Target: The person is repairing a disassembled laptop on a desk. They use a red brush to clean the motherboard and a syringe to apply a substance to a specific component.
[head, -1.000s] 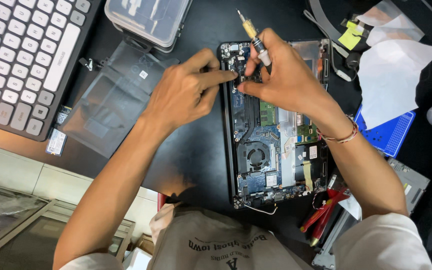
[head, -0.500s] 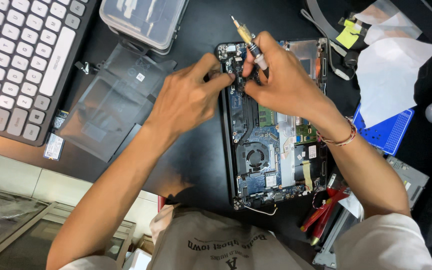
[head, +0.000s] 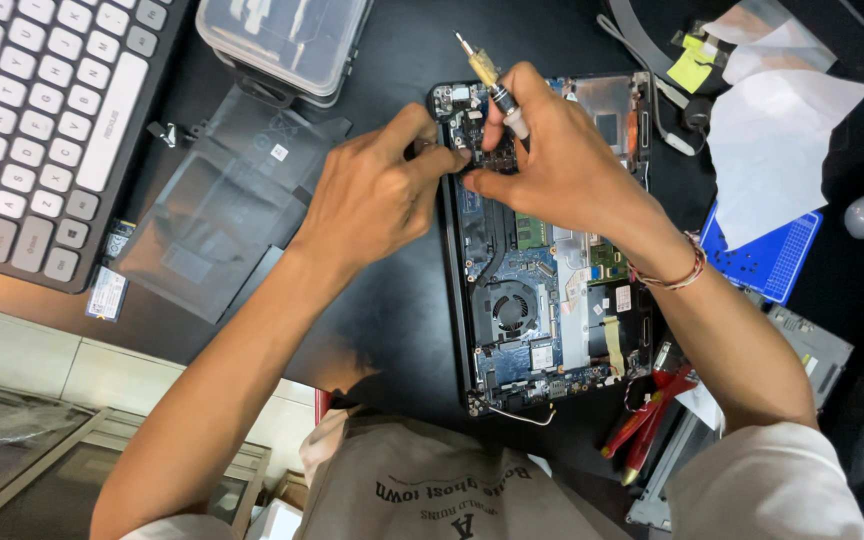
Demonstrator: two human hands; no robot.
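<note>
The opened laptop (head: pixel 542 250) lies in the middle of the dark work surface (head: pixel 402 300), its circuit board and one round cooling fan (head: pixel 510 308) bared, and both of my hands meet at its far left corner. My right hand (head: pixel 552 165) is curled shut around one screwdriver (head: pixel 490 80) with a yellow collar; the tool lies tucked across the palm with its tip pointing away past the laptop's edge, while the thumb and forefinger pinch down onto the board. My left hand (head: pixel 377 195) is half closed, thumb and forefinger brought together at the same corner; whether they grip a small part there I cannot tell. One beaded bracelet (head: pixel 674 275) sits on my right wrist.

Left of the laptop rests one flat dark battery pack (head: pixel 222 205), and beyond it one white keyboard (head: pixel 37 110). One clear plastic box (head: pixel 287 40) stands at the far edge. To the right I count one blue tray (head: pixel 762 260) under white paper (head: pixel 777 125), and red-handled pliers (head: pixel 647 425) near my elbow.
</note>
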